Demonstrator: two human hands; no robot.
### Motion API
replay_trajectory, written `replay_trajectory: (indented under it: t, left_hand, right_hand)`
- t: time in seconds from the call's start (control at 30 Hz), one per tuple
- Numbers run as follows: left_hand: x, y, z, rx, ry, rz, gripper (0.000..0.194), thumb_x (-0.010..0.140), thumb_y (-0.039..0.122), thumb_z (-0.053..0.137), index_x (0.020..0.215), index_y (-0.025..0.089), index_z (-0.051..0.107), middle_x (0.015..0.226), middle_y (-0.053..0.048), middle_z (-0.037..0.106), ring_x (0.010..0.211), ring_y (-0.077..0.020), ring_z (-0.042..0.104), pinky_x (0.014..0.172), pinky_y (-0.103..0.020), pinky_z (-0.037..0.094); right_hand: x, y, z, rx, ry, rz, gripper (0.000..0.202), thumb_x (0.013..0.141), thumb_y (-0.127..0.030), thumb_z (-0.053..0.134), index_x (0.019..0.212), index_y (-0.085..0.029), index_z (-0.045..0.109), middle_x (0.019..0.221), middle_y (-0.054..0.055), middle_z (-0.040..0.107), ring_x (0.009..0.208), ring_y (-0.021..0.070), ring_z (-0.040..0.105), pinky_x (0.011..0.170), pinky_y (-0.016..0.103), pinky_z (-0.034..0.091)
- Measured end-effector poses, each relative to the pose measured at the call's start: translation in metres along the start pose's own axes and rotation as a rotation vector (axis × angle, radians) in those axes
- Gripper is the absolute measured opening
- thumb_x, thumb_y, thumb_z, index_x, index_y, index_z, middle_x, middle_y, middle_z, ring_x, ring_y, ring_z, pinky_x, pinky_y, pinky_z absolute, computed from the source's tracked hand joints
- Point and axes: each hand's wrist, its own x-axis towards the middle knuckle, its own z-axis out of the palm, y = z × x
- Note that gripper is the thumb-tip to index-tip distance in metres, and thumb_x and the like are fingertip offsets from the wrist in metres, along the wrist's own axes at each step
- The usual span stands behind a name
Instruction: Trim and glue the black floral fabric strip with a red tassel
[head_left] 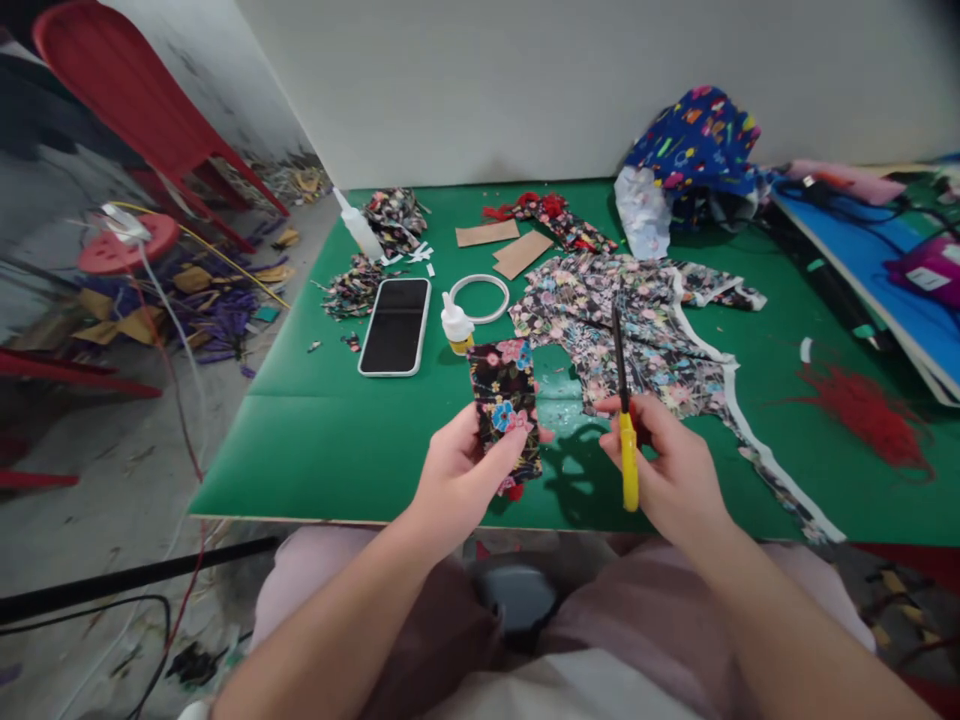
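Observation:
My left hand (472, 455) grips a flat rectangular piece covered in dark floral fabric (504, 395), thumb pressed on its front. A bit of red shows at its lower end. In my right hand (667, 465) are scissors (628, 450) with yellow handles, dark blades pointing away from me. The blades look nearly closed and are apart from the fabric piece. Beyond the scissors lies a spread floral cloth (652, 345) with white edging. A small white-capped glue bottle (456, 325) stands just past the fabric piece, next to a white ring (491, 298).
On the green table (322, 440) lie a phone (396, 326), a white squeeze bottle (360, 230), brown card strips (523, 254), fabric scraps (394, 218) and red threads (870, 415). A blue patterned cloth (694, 145) sits by the wall. Red chairs (142, 90) stand at left.

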Motion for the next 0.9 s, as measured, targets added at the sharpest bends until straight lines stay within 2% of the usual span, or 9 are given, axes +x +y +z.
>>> replay_trajectory:
  t: [0.13, 0.2, 0.27, 0.4, 0.53, 0.7, 0.8, 0.9]
  left_hand:
    - [0.002, 0.005, -0.001, 0.131, -0.006, 0.021, 0.021, 0.078, 0.037, 0.065, 0.078, 0.016, 0.067, 0.073, -0.001, 0.07, 0.06, -0.0116, 0.058, 0.054, -0.02, 0.046]
    - [0.003, 0.005, -0.002, 0.121, -0.029, -0.023, 0.024, 0.079, 0.039, 0.064, 0.078, 0.015, 0.067, 0.073, -0.002, 0.07, 0.06, -0.0115, 0.057, 0.053, -0.02, 0.045]
    - [0.006, 0.004, -0.004, 0.004, -0.059, -0.12, 0.032, 0.08, 0.046, 0.06, 0.083, 0.015, 0.067, 0.072, -0.003, 0.069, 0.06, -0.0134, 0.059, 0.053, -0.022, 0.047]
    - [0.01, 0.004, -0.008, -0.352, -0.194, -0.292, 0.06, 0.079, 0.066, 0.042, 0.103, 0.016, 0.067, 0.067, -0.004, 0.064, 0.05, -0.016, 0.06, 0.048, -0.028, 0.05]
    - [0.012, 0.007, -0.012, -0.468, -0.282, -0.313, 0.065, 0.081, 0.065, 0.035, 0.112, 0.015, 0.064, 0.07, -0.006, 0.062, 0.046, -0.0147, 0.056, 0.038, -0.027, 0.047]
    - [0.011, 0.009, -0.01, -0.461, -0.217, -0.274, 0.051, 0.086, 0.051, 0.039, 0.111, 0.015, 0.064, 0.071, -0.005, 0.063, 0.048, -0.0128, 0.053, 0.033, -0.021, 0.04]
    - [0.01, 0.007, -0.009, -0.404, -0.172, -0.257, 0.05, 0.086, 0.053, 0.041, 0.107, 0.015, 0.066, 0.066, -0.004, 0.062, 0.047, -0.0123, 0.051, 0.034, -0.02, 0.038]
    - [0.01, 0.004, -0.011, -0.366, -0.193, -0.215, 0.053, 0.084, 0.058, 0.045, 0.104, 0.014, 0.066, 0.065, -0.004, 0.062, 0.05, -0.012, 0.051, 0.036, -0.02, 0.038]
  right_hand:
    - [0.002, 0.009, 0.002, -0.169, 0.014, -0.086, 0.016, 0.082, -0.035, 0.053, 0.087, -0.021, 0.058, 0.066, -0.001, 0.061, 0.053, 0.0115, 0.054, 0.048, 0.022, 0.04]
    - [0.004, 0.018, -0.002, -0.309, 0.024, -0.149, 0.018, 0.082, -0.037, 0.053, 0.082, -0.02, 0.058, 0.066, 0.0, 0.061, 0.057, 0.0131, 0.055, 0.052, 0.023, 0.041]
    - [0.008, 0.028, -0.008, -0.514, 0.043, -0.201, 0.022, 0.081, -0.041, 0.054, 0.081, -0.019, 0.06, 0.07, 0.002, 0.062, 0.063, 0.0163, 0.057, 0.056, 0.026, 0.04]
    - [0.015, 0.051, -0.024, -0.767, 0.085, -0.168, 0.024, 0.081, -0.04, 0.055, 0.087, -0.019, 0.062, 0.08, 0.005, 0.066, 0.073, 0.02, 0.059, 0.06, 0.028, 0.038]
    - [0.018, 0.064, -0.029, -0.812, 0.033, -0.165, 0.024, 0.081, -0.041, 0.054, 0.087, -0.019, 0.063, 0.078, 0.005, 0.064, 0.073, 0.0207, 0.058, 0.064, 0.03, 0.039]
    - [0.02, 0.068, -0.025, -0.79, -0.007, -0.162, 0.026, 0.082, -0.04, 0.052, 0.088, -0.018, 0.063, 0.079, 0.006, 0.064, 0.076, 0.0218, 0.057, 0.066, 0.031, 0.039]
    - [0.021, 0.069, -0.024, -0.771, -0.007, -0.14, 0.027, 0.081, -0.04, 0.052, 0.087, -0.017, 0.064, 0.079, 0.007, 0.063, 0.076, 0.0221, 0.057, 0.064, 0.031, 0.039]
    - [0.022, 0.071, -0.023, -0.73, -0.011, -0.125, 0.027, 0.08, -0.04, 0.053, 0.087, -0.017, 0.066, 0.081, 0.007, 0.064, 0.075, 0.0217, 0.057, 0.065, 0.032, 0.04]
